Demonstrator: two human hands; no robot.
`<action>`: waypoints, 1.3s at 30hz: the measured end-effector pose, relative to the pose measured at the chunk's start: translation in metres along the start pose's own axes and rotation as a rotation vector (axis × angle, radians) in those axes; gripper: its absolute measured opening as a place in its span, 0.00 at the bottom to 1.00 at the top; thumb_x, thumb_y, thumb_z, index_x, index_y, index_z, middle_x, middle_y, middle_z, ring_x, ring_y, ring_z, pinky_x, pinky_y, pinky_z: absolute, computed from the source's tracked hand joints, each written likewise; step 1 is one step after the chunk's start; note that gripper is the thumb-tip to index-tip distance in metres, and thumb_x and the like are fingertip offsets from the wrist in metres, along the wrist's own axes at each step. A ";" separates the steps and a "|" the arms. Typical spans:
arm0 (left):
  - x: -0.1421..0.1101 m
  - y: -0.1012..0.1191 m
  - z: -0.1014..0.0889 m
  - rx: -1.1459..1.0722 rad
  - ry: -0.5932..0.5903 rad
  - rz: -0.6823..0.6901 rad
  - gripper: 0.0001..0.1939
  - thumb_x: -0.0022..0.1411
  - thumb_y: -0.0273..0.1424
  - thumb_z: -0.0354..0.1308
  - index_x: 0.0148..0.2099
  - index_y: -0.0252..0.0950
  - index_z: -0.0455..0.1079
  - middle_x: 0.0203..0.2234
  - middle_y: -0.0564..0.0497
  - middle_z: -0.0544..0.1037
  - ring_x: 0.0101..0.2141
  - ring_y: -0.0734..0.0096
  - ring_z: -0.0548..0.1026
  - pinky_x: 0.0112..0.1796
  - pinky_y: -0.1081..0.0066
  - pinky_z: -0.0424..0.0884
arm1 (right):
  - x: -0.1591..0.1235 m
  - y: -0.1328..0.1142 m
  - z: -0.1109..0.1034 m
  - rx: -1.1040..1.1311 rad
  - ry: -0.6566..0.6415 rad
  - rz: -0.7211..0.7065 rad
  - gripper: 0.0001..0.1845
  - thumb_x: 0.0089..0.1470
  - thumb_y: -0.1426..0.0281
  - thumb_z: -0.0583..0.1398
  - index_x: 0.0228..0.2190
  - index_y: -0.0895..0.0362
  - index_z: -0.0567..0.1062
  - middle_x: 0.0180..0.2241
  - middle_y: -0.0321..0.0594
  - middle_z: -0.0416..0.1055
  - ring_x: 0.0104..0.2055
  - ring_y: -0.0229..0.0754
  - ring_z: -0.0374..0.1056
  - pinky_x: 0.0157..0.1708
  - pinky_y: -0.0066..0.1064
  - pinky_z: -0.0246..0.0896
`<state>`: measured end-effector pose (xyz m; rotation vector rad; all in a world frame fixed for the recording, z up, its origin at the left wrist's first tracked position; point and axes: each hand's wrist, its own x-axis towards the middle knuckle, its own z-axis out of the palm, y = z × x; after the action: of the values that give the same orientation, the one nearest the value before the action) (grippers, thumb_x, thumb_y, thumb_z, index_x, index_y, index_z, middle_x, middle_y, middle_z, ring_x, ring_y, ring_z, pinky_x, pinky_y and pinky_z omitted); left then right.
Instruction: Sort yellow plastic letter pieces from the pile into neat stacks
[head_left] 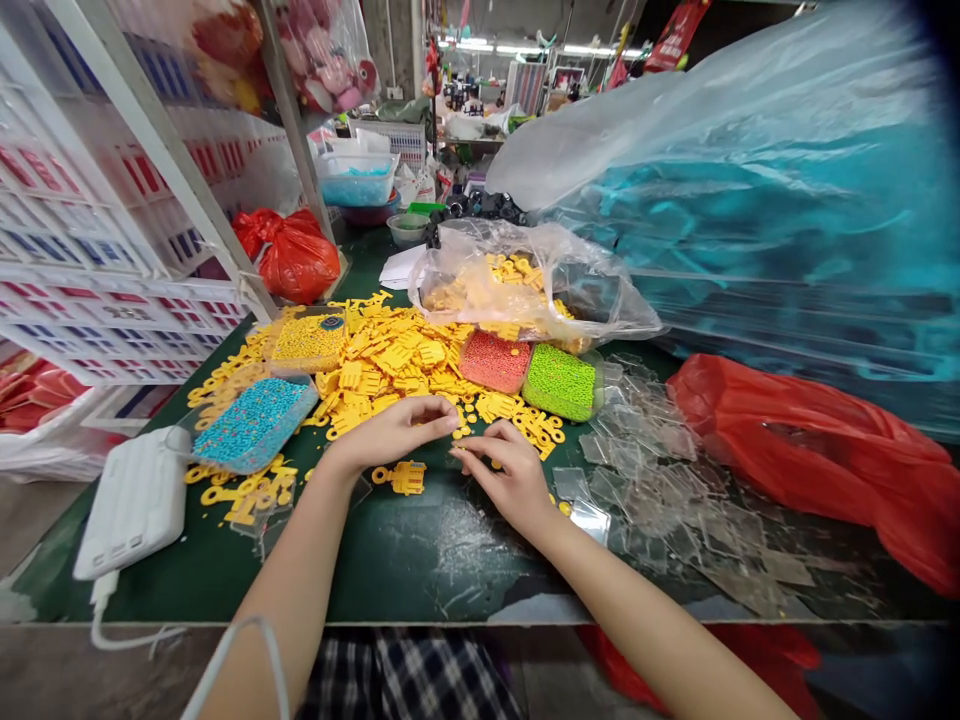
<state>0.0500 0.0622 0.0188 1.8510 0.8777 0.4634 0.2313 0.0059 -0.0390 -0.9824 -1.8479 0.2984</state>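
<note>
My left hand (397, 430) lies on the green table (420, 560) at the near edge of a heap of yellow plastic pieces (390, 360), its fingers curled and pinched toward the right. My right hand (504, 470) rests close beside it, fingertips bent down among a few loose yellow pieces and nearly meeting the left fingertips. What the pinched fingers hold is too small to make out. One yellow piece (406, 477) lies alone on the table just below my left hand.
Trays of small beads stand around the heap: blue (255, 422), yellow (309, 340), red (495, 360), green (559, 382). Clear plastic squares (652, 470) spread at right, beside a red bag (825, 460). A white power bank (135, 500) lies left. A clear bag (525, 280) holds more yellow pieces.
</note>
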 end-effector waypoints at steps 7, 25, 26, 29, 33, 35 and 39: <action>0.051 0.008 0.010 0.369 0.268 0.042 0.13 0.66 0.38 0.52 0.38 0.33 0.71 0.33 0.49 0.77 0.34 0.67 0.74 0.38 0.69 0.70 | 0.001 0.003 0.007 -0.179 -0.022 -0.233 0.14 0.65 0.67 0.55 0.36 0.57 0.80 0.24 0.38 0.75 0.29 0.41 0.64 0.28 0.31 0.59; 0.090 0.030 0.034 0.962 0.562 -0.063 0.15 0.68 0.37 0.52 0.43 0.33 0.77 0.42 0.45 0.80 0.45 0.59 0.75 0.45 0.62 0.69 | -0.008 0.014 0.014 -0.178 -0.131 -0.445 0.20 0.67 0.64 0.50 0.35 0.56 0.79 0.23 0.39 0.70 0.25 0.38 0.67 0.26 0.27 0.60; 0.079 0.029 0.037 0.907 0.591 -0.044 0.14 0.68 0.37 0.53 0.43 0.35 0.76 0.41 0.46 0.80 0.44 0.60 0.76 0.44 0.62 0.70 | -0.009 0.015 0.015 -0.166 -0.137 -0.444 0.20 0.67 0.63 0.49 0.35 0.56 0.79 0.23 0.39 0.70 0.26 0.38 0.67 0.26 0.27 0.61; 0.037 0.019 0.044 0.733 0.697 0.002 0.12 0.66 0.38 0.55 0.40 0.37 0.76 0.37 0.49 0.81 0.40 0.62 0.77 0.42 0.63 0.71 | -0.009 0.017 0.016 -0.129 -0.183 -0.434 0.21 0.67 0.63 0.49 0.34 0.55 0.79 0.25 0.41 0.73 0.28 0.40 0.69 0.28 0.28 0.63; -0.025 -0.008 0.037 0.556 0.842 0.050 0.08 0.65 0.33 0.56 0.36 0.38 0.75 0.33 0.49 0.81 0.37 0.65 0.77 0.41 0.66 0.71 | -0.005 0.007 0.014 -0.184 -0.338 -0.364 0.19 0.66 0.65 0.51 0.34 0.55 0.80 0.27 0.42 0.73 0.30 0.41 0.69 0.30 0.29 0.61; -0.053 -0.024 0.029 0.508 0.865 0.083 0.09 0.65 0.33 0.56 0.35 0.38 0.74 0.32 0.49 0.81 0.34 0.66 0.77 0.39 0.67 0.71 | 0.001 -0.001 0.010 -0.269 -0.447 -0.280 0.15 0.64 0.66 0.55 0.34 0.54 0.80 0.27 0.41 0.73 0.31 0.41 0.68 0.31 0.29 0.58; -0.087 -0.050 0.015 0.530 0.855 0.105 0.12 0.66 0.37 0.53 0.35 0.37 0.73 0.29 0.50 0.79 0.30 0.67 0.74 0.34 0.69 0.69 | 0.024 -0.017 0.006 -0.395 -0.654 -0.121 0.08 0.59 0.67 0.61 0.33 0.54 0.81 0.26 0.40 0.71 0.31 0.40 0.66 0.30 0.28 0.50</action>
<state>-0.0158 0.0003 -0.0272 2.1935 1.5857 1.2348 0.2131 0.0135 -0.0167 -1.1122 -2.6246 0.1941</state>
